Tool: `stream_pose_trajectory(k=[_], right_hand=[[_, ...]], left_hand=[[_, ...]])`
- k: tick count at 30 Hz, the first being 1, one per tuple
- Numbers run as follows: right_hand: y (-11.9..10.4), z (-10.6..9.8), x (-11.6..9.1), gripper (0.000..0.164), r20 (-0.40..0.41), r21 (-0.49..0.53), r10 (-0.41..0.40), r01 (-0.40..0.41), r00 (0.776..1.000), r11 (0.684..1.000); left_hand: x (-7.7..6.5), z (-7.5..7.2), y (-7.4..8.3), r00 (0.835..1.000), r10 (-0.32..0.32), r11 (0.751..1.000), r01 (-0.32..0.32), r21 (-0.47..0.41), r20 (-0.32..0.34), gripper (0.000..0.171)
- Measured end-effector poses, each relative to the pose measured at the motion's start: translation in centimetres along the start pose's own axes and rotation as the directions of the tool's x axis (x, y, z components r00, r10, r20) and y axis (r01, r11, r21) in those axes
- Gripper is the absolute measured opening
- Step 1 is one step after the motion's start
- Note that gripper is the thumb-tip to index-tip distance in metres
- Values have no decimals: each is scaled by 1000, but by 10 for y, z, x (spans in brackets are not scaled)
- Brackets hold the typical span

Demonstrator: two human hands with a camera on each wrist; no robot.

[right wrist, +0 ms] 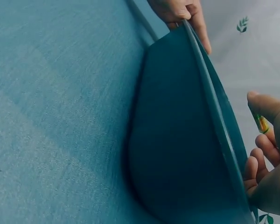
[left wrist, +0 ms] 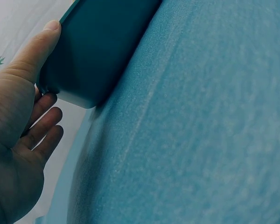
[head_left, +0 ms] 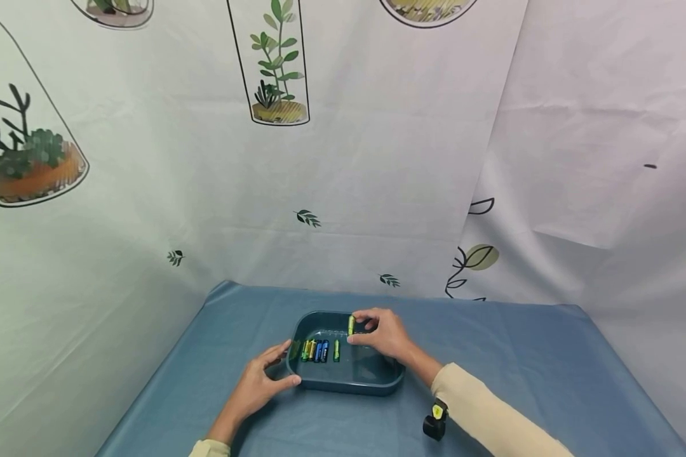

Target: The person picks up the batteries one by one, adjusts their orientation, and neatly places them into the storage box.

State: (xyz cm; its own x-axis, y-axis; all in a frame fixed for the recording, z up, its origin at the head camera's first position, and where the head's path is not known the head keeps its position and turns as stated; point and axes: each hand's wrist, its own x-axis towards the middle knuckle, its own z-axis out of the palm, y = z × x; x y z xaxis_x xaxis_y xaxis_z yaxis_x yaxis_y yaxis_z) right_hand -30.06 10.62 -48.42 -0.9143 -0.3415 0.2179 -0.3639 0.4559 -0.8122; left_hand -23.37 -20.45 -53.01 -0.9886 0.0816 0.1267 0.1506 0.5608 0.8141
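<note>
A dark teal tray (head_left: pixel 349 385) rests on the cloth, its outer wall (left wrist: pixel 100 51) close up in the left wrist view. My left hand (head_left: pixel 254 386) holds its left end, thumb at the front corner and fingers along the left side. Over the right half of the tray, my right hand (head_left: pixel 385 333) pinches a yellow-green battery (head_left: pixel 351 325), upright between thumb and fingertips. Several green, yellow and blue batteries (head_left: pixel 318 351) lie side by side in the tray's left part. Just right of them lies a single green battery (head_left: pixel 336 351).
A blue cloth (head_left: pixel 491 368) covers the table. Behind and at the sides hangs a pale curtain (head_left: pixel 377 178) printed with plants. On the right sleeve's cuff sits a small black device (head_left: pixel 434 422).
</note>
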Motion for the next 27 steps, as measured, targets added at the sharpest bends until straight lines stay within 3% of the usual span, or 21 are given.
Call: stream_pose_trajectory(k=[27], right_hand=[[2,32,5,43,21,-7,99,-99,995,995]], left_hand=[[0,1,0,1000,-3,1000,3,-5,-10,81]])
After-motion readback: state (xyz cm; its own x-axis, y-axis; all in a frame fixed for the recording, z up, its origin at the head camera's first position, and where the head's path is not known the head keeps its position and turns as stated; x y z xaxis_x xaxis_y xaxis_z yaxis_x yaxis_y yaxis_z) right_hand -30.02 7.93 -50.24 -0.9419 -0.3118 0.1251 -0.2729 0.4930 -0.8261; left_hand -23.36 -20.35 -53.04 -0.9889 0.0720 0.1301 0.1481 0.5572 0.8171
